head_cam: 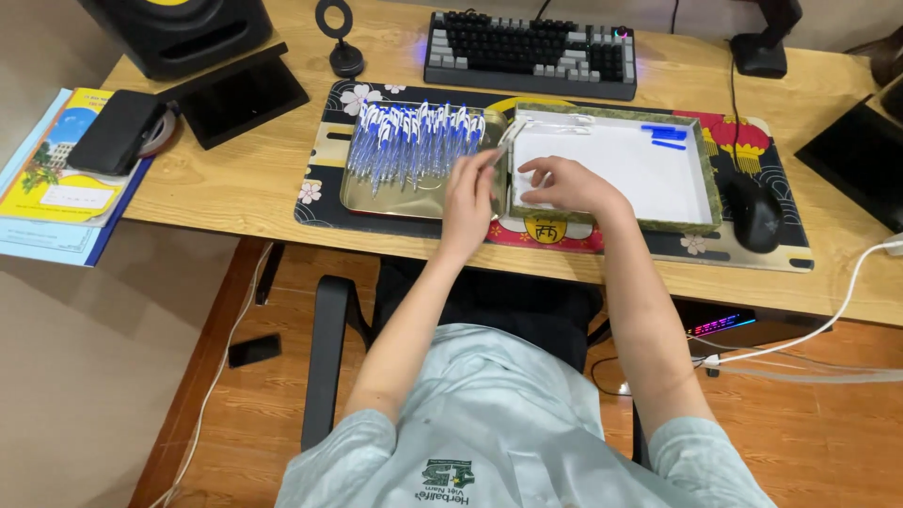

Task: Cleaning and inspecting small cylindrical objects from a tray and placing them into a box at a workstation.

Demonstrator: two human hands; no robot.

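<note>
Basically wooden desk [235, 193] across whole frame, patterned desk mat [324, 202] at centre. Far side: mechanical keyboard [531, 52], black speaker [179, 33] far left, small ring stand [340, 42] between them. Left edge: stack of booklets [47, 188] with dark phone [118, 132] on top, black tablet-like slab [243, 99] just right of that. Right: black mouse [755, 214] on mat, white cable [847, 301] off near right edge.

On mat, two trays side by side, touching or nearly so. Left: gold metal tray [376, 202], loaded with pile of blue-and-white pens [414, 141] filling far half. Right: green-rimmed box tray [710, 183] with white floor, few loose blue caps [666, 136] in far right corner, couple of clear pen parts along far left wall.

Left hand [470, 193] over right end of gold tray, fingers pinched shut on one thin pen [500, 150], pen tilted up toward junction of both trays. Right hand [564, 183] resting inside near left corner of box tray, fingers curled down onto white floor; cannot tell whether anything held under fingertips. Hands close together, not touching.

Near: pale green shirt, black chair arms, wood floor below.
</note>
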